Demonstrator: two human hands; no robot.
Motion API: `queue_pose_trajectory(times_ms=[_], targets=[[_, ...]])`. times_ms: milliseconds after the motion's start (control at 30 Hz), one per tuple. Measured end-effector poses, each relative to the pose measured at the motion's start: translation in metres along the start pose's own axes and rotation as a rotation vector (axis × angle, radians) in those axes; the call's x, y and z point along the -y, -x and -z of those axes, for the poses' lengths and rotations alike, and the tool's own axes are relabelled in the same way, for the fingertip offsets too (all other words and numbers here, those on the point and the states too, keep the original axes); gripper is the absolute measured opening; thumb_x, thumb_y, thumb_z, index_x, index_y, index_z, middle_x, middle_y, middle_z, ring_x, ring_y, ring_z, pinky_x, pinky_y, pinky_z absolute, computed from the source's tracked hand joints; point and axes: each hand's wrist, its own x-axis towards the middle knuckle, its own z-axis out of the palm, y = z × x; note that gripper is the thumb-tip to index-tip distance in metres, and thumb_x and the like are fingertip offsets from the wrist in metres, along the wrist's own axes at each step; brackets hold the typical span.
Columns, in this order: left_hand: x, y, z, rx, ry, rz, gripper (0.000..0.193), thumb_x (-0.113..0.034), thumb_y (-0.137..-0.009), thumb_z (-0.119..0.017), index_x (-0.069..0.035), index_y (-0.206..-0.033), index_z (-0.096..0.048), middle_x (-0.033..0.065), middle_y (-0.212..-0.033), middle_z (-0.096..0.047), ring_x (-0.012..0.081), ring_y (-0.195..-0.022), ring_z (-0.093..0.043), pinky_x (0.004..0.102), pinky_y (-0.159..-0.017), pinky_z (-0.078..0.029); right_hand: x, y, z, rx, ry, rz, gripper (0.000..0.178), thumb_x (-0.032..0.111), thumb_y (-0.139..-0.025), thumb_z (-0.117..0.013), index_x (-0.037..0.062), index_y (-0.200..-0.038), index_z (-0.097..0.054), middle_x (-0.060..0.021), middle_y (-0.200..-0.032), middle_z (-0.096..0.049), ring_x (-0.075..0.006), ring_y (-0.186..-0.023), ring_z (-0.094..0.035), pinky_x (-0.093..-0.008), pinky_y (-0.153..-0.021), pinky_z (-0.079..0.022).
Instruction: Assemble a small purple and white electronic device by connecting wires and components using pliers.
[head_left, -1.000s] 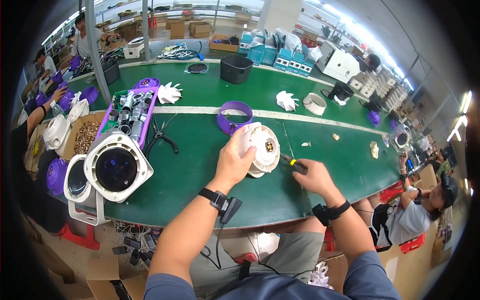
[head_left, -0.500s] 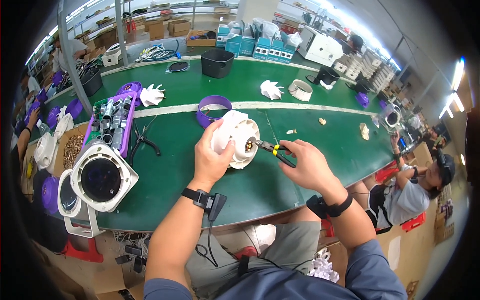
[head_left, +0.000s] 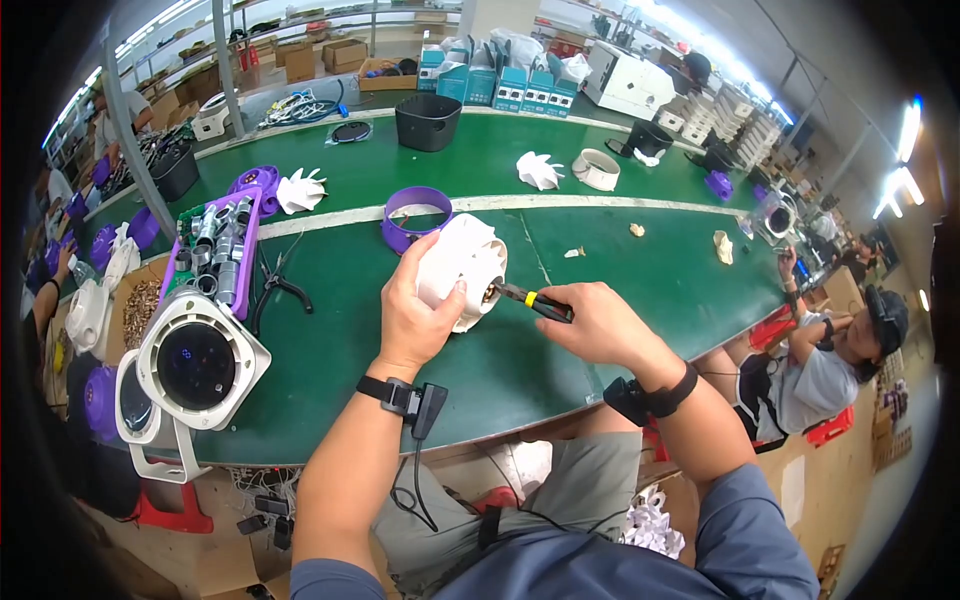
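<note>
My left hand [head_left: 422, 310] is closed around a white round fan housing [head_left: 462, 255], held tilted above the green workbench with its open centre turned to the right. Brassy metal parts show in that centre. In my right hand [head_left: 600, 322] is a pair of pliers [head_left: 530, 298] with black and yellow handles. Its jaws reach into the housing's centre; their very tips are hidden there. Just behind the housing, a purple ring [head_left: 418, 215] rests on the bench.
At left stand a purple tray [head_left: 215, 250] of metal cylinders, dark-handled pliers [head_left: 278, 285] and a white fan unit [head_left: 200, 355]. White impellers [head_left: 538, 170], a cream ring [head_left: 596, 170] and a black bin [head_left: 428, 122] stand farther back. A co-worker [head_left: 825, 350] sits at right.
The pliers' handles have come together as my right hand closed on them. The housing has turned a little, so its open centre shows less.
</note>
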Motion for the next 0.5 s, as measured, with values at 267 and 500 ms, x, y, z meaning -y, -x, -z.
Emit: queue_pose_trajectory(times_ms=[267, 500], targets=[[-0.005, -0.005, 0.002, 0.010, 0.331, 0.333, 0.090, -0.018, -0.076, -0.087, -0.001, -0.149, -0.037, 0.0225, -0.122, -0.067, 0.0285, -0.113, -0.067, 0.0364, -0.096, -0.054, 0.000, -0.004, -0.006, -0.515, 0.614, 0.366, 0.031, 0.013, -0.079, -0.069, 0.0022, -0.108, -0.065, -0.0088, -0.080, -0.060, -0.0281, -0.073, -0.065, -0.0382, -0.061, -0.055], [0.011, -0.001, -0.006, -0.025, 0.118, 0.203, 0.066, -0.020, -0.078, -0.086, 0.000, -0.132, -0.054, 0.0178, -0.118, -0.070, 0.0261, -0.102, -0.071, 0.0364, -0.089, -0.055, 0.011, -0.007, -0.009, -0.463, 0.675, 0.384, 0.021, 0.012, -0.080, -0.068, 0.0025, -0.098, -0.063, -0.0086, -0.079, -0.060, -0.0261, -0.072, -0.065, -0.0369, -0.059, -0.055]])
